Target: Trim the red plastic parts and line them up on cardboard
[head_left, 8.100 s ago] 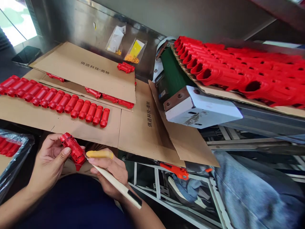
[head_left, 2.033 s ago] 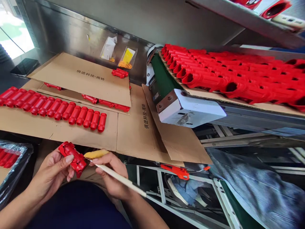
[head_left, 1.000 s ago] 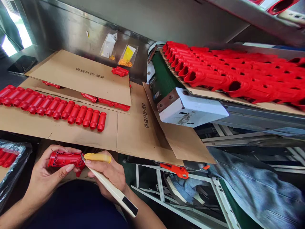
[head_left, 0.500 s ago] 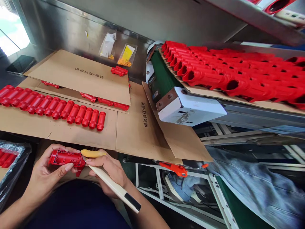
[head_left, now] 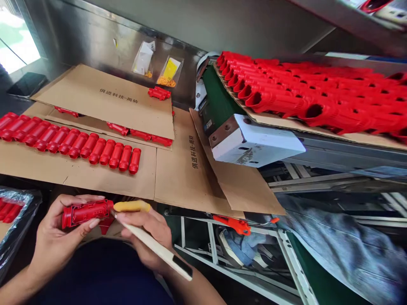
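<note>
My left hand (head_left: 60, 228) is closed around a red plastic housing (head_left: 87, 213), thumb in front and fingers behind. The housing lies roughly level, with a dark-outlined recessed pattern on the side facing me. A small red piece shows just under its right end; whether it belongs to the housing I cannot tell. In my right hand (head_left: 146, 228) is a slim cream-handled tool (head_left: 155, 250) with a black butt end. A yellow finger cot (head_left: 132, 206) covers the index finger. The tool's tip is at the housing's right end, too small to make out.
A row of red cylindrical parts (head_left: 79, 145) lies on cardboard (head_left: 127, 180). Behind it, a cardboard sheet (head_left: 82, 87) covers more red parts. At right, a conveyor (head_left: 257, 142) carries many red housings (head_left: 286, 93). Orange-handled pliers (head_left: 233, 224) hang below the table edge.
The housing has turned in my left hand, so its recessed side looks different and its lower projection shows less. My right hand and the tool have shifted slightly right and down.
</note>
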Demonstrator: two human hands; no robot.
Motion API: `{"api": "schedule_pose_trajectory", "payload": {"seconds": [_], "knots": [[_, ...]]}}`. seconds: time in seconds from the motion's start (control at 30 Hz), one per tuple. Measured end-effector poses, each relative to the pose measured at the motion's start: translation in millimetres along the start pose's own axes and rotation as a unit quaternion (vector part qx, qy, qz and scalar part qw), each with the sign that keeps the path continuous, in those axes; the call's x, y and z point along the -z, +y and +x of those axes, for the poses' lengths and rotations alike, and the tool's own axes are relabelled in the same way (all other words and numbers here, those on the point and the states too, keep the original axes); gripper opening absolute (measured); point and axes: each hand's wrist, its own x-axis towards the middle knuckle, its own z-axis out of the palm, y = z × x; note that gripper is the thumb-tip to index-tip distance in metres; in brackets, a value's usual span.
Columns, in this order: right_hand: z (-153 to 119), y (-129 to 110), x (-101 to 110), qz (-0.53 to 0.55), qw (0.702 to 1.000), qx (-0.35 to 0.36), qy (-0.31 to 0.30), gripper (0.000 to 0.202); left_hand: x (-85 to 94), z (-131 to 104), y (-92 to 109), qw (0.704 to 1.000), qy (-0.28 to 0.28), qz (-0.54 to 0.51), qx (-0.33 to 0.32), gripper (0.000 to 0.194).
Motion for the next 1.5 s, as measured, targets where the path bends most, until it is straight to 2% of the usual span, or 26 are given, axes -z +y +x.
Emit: {"api": "schedule_pose_trajectory", "payload": {"seconds": [0.07, 0.13, 0.3, 0.47, 0.63, 0.77, 0.8, 0.87, 0.97, 1.0, 1.07, 1.13, 1.2, 1.33, 1.5], "knots": [[-0.4, 6.1, -2.3, -0.085, 0.995, 0.026, 0.042, 0.023, 0.5, -1.7, -3.7, 0.998, -0.011, 0.019, -0.063, 0.026], [-1.0, 10.7, -5.9, -0.110, 0.990, 0.066, 0.051, 0.030, 0.0, -2.8, -6.7, 0.995, -0.017, 0.030, -0.096, 0.026], [-2.5, 15.3, -14.2, -0.116, 0.986, 0.109, 0.059, 0.037, -3.2, -5.3, -6.6, 0.994, -0.008, 0.030, -0.101, 0.025], [-3.7, 14.9, -13.9, -0.107, 0.987, 0.106, 0.053, 0.040, -5.0, -6.2, -0.6, 0.997, 0.002, 0.013, -0.076, 0.028], [-1.5, 14.7, -8.0, -0.085, 0.995, 0.061, 0.006, 0.032, -6.7, -6.3, 4.7, 0.999, 0.013, 0.011, -0.033, 0.030], [0.9, 21.1, -2.0, -0.158, 0.976, 0.145, -0.044, 0.037, -5.3, -3.3, 6.4, 0.999, 0.020, 0.025, 0.021, 0.032], [1.0, 23.2, -0.2, -0.165, 0.974, 0.148, -0.044, 0.036, -4.4, -2.1, 6.7, 0.999, 0.016, 0.024, 0.038, 0.033], [0.4, 27.0, 3.6, -0.148, 0.985, 0.094, 0.000, 0.030, -2.1, -0.1, 7.1, 0.998, 0.010, 0.014, 0.063, 0.034], [-1.0, 29.5, 9.4, -0.084, 0.987, -0.056, 0.129, 0.017, 1.2, 1.3, 6.4, 0.997, 0.000, -0.014, 0.074, 0.035], [-1.5, 28.9, 10.8, -0.054, 0.982, -0.099, 0.152, 0.014, 2.0, 1.3, 5.7, 0.997, -0.006, -0.020, 0.074, 0.035], [-2.5, 25.6, 12.1, 0.016, 0.976, -0.156, 0.150, 0.016, 3.0, 1.3, 4.2, 0.996, -0.022, -0.028, 0.077, 0.035], [-3.2, 20.9, 11.7, 0.047, 0.979, -0.160, 0.121, 0.020, 3.0, 1.8, 3.5, 0.996, -0.029, -0.031, 0.080, 0.036], [-3.2, 17.0, 11.0, 0.033, 0.986, -0.127, 0.104, 0.020, 1.9, 3.0, 4.1, 0.995, -0.030, -0.034, 0.087, 0.036], [-3.3, 15.9, 12.5, -0.005, 0.990, -0.086, 0.109, 0.015, -2.7, 6.3, 6.6, 0.991, -0.028, -0.063, 0.118, 0.040], [-9.0, 21.8, 17.5, -0.030, 0.987, -0.104, 0.119, 0.014, -7.9, 6.1, 1.8, 0.984, -0.040, -0.122, 0.125, 0.045]]}}
